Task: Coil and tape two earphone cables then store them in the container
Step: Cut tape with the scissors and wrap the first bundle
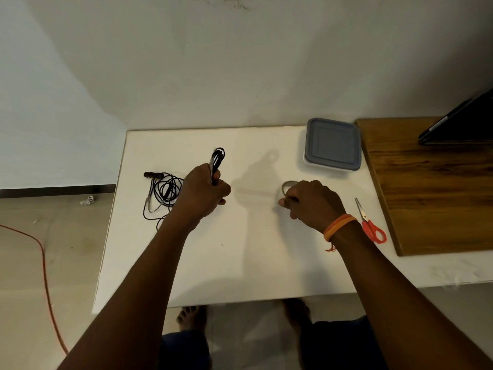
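A: Earphone cables first, from your left: the loose earphone cable [163,192] lies tangled on the white worktop [240,263], untouched. I'd judge that one has everything left: coiling, taping, storing.

B: And the other one?

A: Your left hand [204,194] has its fingers curled round the coiled earphone cable [217,162], whose loops stick up above your fist. It looks coiled; I cannot tell whether any tape is on it.

B: My right?

A: Your right hand [310,201] pinches the tape roll [288,188] against the worktop, so taping seems the step in hand. The red-handled scissors [370,222] lie just beyond your wrist.

B: The container?

A: The container [333,144] sits at the far right of the worktop with its grey lid on. What is inside is hidden; neither cable is in it.
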A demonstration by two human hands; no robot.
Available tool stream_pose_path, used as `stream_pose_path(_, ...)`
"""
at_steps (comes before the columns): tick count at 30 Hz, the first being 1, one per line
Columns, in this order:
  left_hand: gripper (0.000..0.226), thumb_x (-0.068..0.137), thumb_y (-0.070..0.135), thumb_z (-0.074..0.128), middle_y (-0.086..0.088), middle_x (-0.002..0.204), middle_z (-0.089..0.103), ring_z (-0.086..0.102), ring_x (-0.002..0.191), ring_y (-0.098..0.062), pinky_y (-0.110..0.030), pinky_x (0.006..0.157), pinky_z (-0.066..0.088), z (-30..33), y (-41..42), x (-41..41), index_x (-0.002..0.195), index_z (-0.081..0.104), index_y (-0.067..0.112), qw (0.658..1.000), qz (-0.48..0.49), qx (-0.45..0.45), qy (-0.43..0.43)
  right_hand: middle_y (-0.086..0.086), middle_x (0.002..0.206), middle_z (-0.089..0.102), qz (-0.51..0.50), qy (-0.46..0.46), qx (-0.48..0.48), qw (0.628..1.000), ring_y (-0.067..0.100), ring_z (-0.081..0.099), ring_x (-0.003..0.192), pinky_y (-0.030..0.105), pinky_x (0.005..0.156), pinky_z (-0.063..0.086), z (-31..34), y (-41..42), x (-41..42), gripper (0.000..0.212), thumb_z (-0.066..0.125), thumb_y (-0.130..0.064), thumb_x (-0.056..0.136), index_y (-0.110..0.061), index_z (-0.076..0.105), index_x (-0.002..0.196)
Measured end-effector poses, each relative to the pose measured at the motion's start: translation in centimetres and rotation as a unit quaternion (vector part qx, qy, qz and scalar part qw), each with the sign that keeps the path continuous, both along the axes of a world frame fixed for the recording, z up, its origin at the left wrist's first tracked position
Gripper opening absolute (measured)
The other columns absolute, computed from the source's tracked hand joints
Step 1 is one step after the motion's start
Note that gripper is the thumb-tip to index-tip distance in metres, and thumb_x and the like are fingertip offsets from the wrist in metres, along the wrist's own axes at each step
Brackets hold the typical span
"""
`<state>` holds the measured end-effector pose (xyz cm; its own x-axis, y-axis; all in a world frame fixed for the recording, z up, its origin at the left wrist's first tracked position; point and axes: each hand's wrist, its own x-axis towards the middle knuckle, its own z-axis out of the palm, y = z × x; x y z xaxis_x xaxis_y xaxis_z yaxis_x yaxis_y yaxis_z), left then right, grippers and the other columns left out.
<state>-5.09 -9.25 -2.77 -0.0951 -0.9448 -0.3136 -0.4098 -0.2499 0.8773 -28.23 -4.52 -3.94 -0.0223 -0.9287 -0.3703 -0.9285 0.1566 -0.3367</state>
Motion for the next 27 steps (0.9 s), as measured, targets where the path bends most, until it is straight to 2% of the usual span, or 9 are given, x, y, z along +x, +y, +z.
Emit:
stream_pose_path(4,0.028,0.079,0.001,0.061,-0.009,0.075,0.047,0.051,0.071,-0.018,-0.040,0.073,0.061,0.2,0.2,-0.2,0.074,0.039,0.016,1.000,-0.019,-0.007,-0.016,0.004,0.074,0.067,-0.012,-0.002,0.010,1.000,0.021,0.063,0.069,0.031,0.070,0.052,-0.5,0.0,-0.4,0.037,0.059,-0.045,0.091,-0.012,0.064,0.075)
stream_pose_path(7,0.027,0.079,0.004,0.062,-0.005,0.073,0.051,0.055,0.064,-0.017,-0.049,0.078,0.059,0.2,0.4,-0.3,0.073,0.039,0.017,0.999,-0.027,-0.001,-0.034,0.000,0.066,0.054,-0.005,0.018,0.018,1.000,0.021,0.054,0.067,0.023,0.055,0.036,-0.6,0.2,-0.2,0.034,0.063,-0.043,0.089,-0.014,0.058,0.073)
stream_pose_path(9,0.027,0.078,0.005,0.063,-0.002,0.070,0.052,0.056,0.060,-0.017,-0.051,0.080,0.057,0.3,0.5,-0.3,0.072,0.040,0.017,0.998,-0.028,0.001,-0.049,0.002,0.072,0.059,-0.028,-0.014,0.003,1.000,0.022,0.058,0.072,0.023,0.061,0.042,-0.9,0.1,-0.4,0.029,0.072,-0.041,0.083,-0.012,0.065,0.082)
stream_pose_path(13,0.027,0.078,0.003,0.062,-0.006,0.072,0.055,0.060,0.062,-0.026,-0.049,0.078,0.057,0.6,0.5,-0.5,0.072,0.039,0.016,0.996,-0.038,-0.010,-0.077,0.003,0.091,0.067,-0.088,-0.077,-0.028,0.993,0.015,0.060,0.079,0.026,0.072,0.048,-0.7,0.1,-1.5,0.047,0.086,-0.035,0.066,-0.012,0.069,0.103)
stream_pose_path(15,0.026,0.078,0.004,0.061,-0.013,0.074,0.058,0.065,0.070,-0.038,-0.046,0.073,0.054,0.7,0.6,-0.6,0.071,0.039,0.017,0.994,-0.049,-0.016,-0.095,0.003,0.087,0.068,-0.115,-0.087,-0.038,0.989,0.016,0.062,0.078,0.027,0.072,0.050,-0.2,0.4,-2.5,0.039,0.088,-0.029,0.065,-0.012,0.070,0.096)
stream_pose_path(18,0.023,0.078,0.007,0.061,-0.021,0.083,0.064,0.064,0.081,-0.040,-0.048,0.071,0.052,0.5,0.8,-0.5,0.071,0.041,0.018,0.991,-0.062,-0.028,-0.115,0.003,0.073,0.067,-0.165,-0.049,-0.040,0.984,0.021,0.064,0.072,0.031,0.068,0.053,0.3,1.6,-5.4,0.026,0.087,-0.027,0.067,-0.013,0.067,0.075)
stream_pose_path(20,0.021,0.080,0.008,0.060,-0.012,0.077,0.062,0.062,0.075,-0.036,-0.045,0.068,0.050,0.5,0.8,-0.3,0.072,0.043,0.017,0.987,-0.068,-0.044,-0.137,0.008,0.075,0.066,-0.204,0.000,-0.006,0.979,0.029,0.065,0.076,0.037,0.073,0.055,0.3,2.9,-7.7,0.030,0.085,-0.028,0.070,-0.007,0.065,0.077)
stream_pose_path(23,0.017,0.082,0.007,0.059,0.003,0.068,0.052,0.049,0.062,-0.017,-0.027,0.057,0.038,0.4,0.9,0.1,0.075,0.045,0.015,0.981,-0.070,-0.073,-0.166,0.016,0.082,0.067,-0.269,0.071,0.057,0.959,0.036,0.066,0.079,0.045,0.078,0.057,-0.3,5.6,-10.4,0.036,0.081,-0.026,0.076,0.001,0.065,0.093)
stream_pose_path(27,0.017,0.083,0.007,0.059,0.007,0.067,0.048,0.042,0.060,-0.008,-0.021,0.053,0.032,0.6,1.0,0.3,0.075,0.045,0.015,0.976,-0.080,-0.094,-0.179,0.016,0.083,0.066,-0.328,0.082,0.069,0.939,0.036,0.066,0.077,0.045,0.076,0.059,-1.6,7.2,-10.9,0.034,0.078,-0.022,0.078,0.002,0.063,0.099)
